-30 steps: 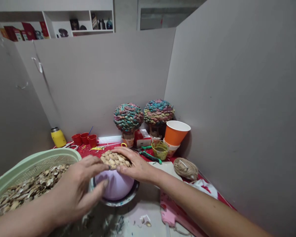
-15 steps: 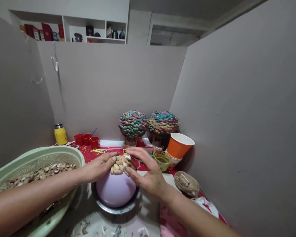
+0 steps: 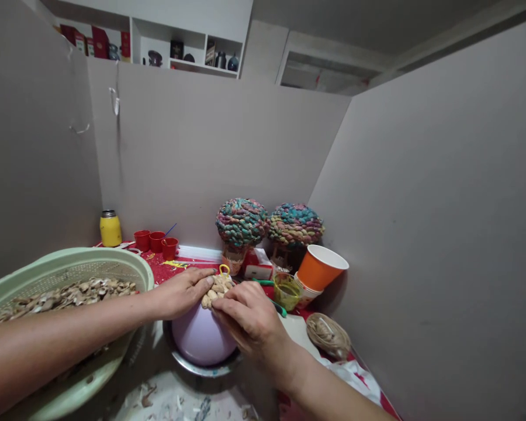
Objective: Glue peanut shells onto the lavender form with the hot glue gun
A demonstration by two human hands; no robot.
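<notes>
A lilac balloon [image 3: 201, 338] rests in a metal bowl [image 3: 210, 371], its top covered by a patch of tan peanut shells [image 3: 221, 286]. My left hand [image 3: 187, 290] lies against the left side of this patch, fingers stretched out and holding nothing. From the right, my right hand [image 3: 253, 316] presses bent, closed fingers at the front edge of the patch, on a peanut shell; its fingertips are partly hidden. A yellow loop [image 3: 224, 269] sticks up behind the shells.
At left stands a green colander [image 3: 146, 275] of loose shells. Behind are red cups [image 3: 170, 249], a yellow jar [image 3: 110, 229] and two colourful shell-covered balls [image 3: 242, 223] on stands. An orange paper cup [image 3: 318, 269], a yellowish plastic cup [image 3: 286, 292] and a twine coil [image 3: 328, 335] are right.
My right hand has turned and closed: its fingers, spread around the patch before, now press together at the front edge. My left hand stays by the shells. The camera view has tilted slightly.
</notes>
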